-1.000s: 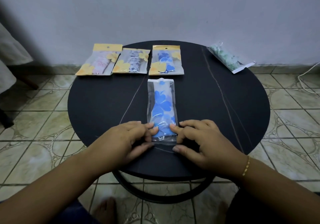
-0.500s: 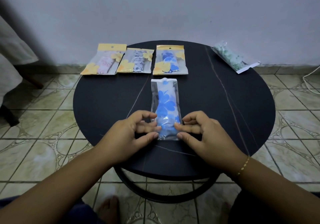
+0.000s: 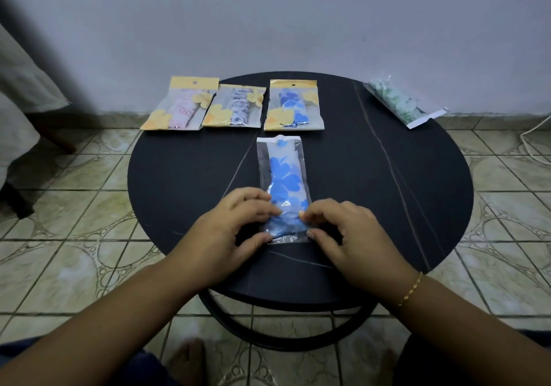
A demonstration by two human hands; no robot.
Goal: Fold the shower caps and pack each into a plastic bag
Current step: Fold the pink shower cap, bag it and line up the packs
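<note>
A clear plastic bag (image 3: 281,177) holding a folded white shower cap with blue flowers lies lengthwise in the middle of the round black table (image 3: 372,183). My left hand (image 3: 235,221) pinches the bag's near left edge, fingers on top and thumb at the near corner. My right hand (image 3: 343,227) pinches the near right edge the same way. The bag's near end is folded under my fingertips.
Three packed bags with yellow headers lie along the table's far edge: pink (image 3: 182,104), navy-print (image 3: 235,107) and blue (image 3: 293,105). A green-print bag (image 3: 401,102) lies at the far right rim. Tiled floor surrounds the table; a white cable (image 3: 533,138) runs at right.
Both hands slid a little farther up the bag's near end and closed in toward each other; the flap at the near end now lies flatter. The view shifted slightly.
</note>
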